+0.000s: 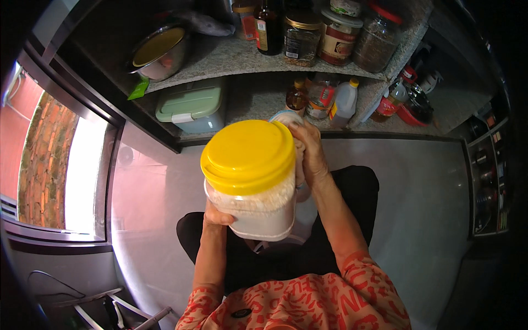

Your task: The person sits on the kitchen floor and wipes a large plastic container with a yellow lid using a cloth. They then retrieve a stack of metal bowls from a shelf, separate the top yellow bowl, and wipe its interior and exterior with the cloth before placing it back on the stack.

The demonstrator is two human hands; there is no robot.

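A large clear plastic jar (264, 218) with a yellow screw lid (247, 152) is held up in front of me, filled most of the way with a whitish powder. My left hand (217, 215) grips its lower left side, the thumb showing on the front and the other fingers hidden behind. In my right hand (311, 148) is a pale cloth (299, 156), pressed against the jar's right side near the lid. The far side of the jar is hidden from view.
Ahead, a stone upper shelf (231, 62) bears a steel bowl (161, 57), bottles and jars. On the lower shelf stand a green-lidded storage box (189, 103) and several bottles, among them a white plastic jug (345, 103). A metal-framed rack (111, 305) is at the lower left.
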